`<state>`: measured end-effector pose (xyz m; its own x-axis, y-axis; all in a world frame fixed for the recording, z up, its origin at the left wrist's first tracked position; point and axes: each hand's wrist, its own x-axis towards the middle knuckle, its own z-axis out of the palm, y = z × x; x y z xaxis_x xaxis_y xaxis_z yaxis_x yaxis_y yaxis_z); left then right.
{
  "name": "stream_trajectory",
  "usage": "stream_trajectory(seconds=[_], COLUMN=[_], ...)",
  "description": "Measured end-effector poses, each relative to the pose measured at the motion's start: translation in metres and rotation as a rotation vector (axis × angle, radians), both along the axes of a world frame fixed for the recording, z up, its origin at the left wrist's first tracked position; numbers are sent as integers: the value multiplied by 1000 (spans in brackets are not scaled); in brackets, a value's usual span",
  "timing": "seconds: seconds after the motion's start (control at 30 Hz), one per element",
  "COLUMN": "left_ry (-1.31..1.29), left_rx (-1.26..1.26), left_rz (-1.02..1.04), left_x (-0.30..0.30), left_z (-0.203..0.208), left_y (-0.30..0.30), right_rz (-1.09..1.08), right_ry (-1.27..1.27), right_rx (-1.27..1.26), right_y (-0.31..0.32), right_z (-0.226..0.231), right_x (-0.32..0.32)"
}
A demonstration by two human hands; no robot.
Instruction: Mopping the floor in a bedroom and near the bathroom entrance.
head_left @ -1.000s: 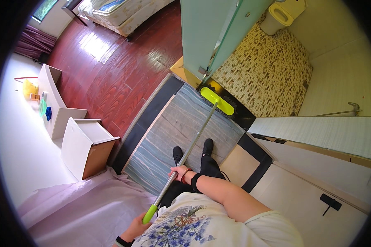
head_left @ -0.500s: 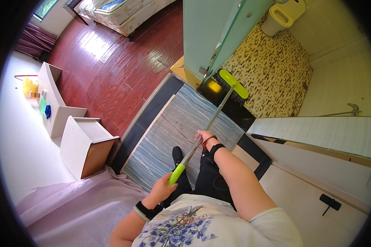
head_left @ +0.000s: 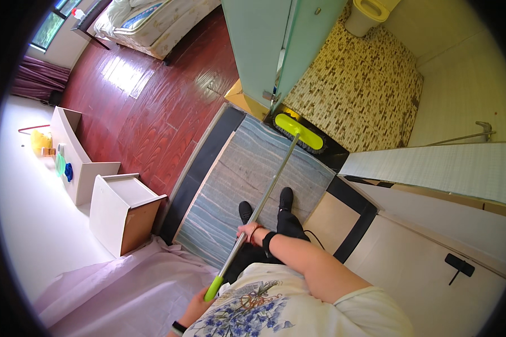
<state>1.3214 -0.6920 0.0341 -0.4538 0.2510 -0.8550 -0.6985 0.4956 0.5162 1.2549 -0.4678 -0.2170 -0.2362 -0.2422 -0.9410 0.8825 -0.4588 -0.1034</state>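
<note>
A long-handled floor brush (head_left: 309, 137) has a lime-green head, dark bristles, a grey metal pole and a green grip. Its head rests at the bathroom doorway, by the black threshold (head_left: 334, 154) and the far edge of the blue-grey striped mat (head_left: 230, 185). My left hand (head_left: 198, 306) is closed round the green grip at the pole's near end, close to my body, partly hidden by the grip. Farther up, my right hand (head_left: 249, 232) wraps round the metal pole, just above the mat and near my black shoes.
Left of the mat stand a white cabinet (head_left: 115, 216) and a white shelf unit (head_left: 78, 177). A glass door (head_left: 267, 50) borders the tiled bathroom floor (head_left: 354, 84), with a toilet (head_left: 365, 17) beyond. A bed (head_left: 157, 33) stands on the red wood floor (head_left: 140, 118).
Both hands have drawn the floor brush back toward my body and leftward. Its head has moved nearer, from the tiled floor's edge to the threshold by the mat.
</note>
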Motion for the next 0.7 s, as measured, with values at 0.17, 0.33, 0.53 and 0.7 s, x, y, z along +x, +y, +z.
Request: stream_trajectory(seconds=[0.17, 0.33, 0.53, 0.7], left_ry=[257, 299, 200, 130], left_rx=[21, -27, -28, -101], left_rz=[-285, -322, -359, -394], left_x=[-81, -110, -77, -26], left_z=[2, -4, 13, 13], left_y=[98, 142, 82, 8], right_rz=[-282, -146, -357, -362], right_ry=[54, 171, 100, -203], right_rx=[-27, 242, -15, -240], right_y=[112, 145, 91, 23], right_z=[-34, 15, 28, 25], right_x=[-52, -98, -38, 11])
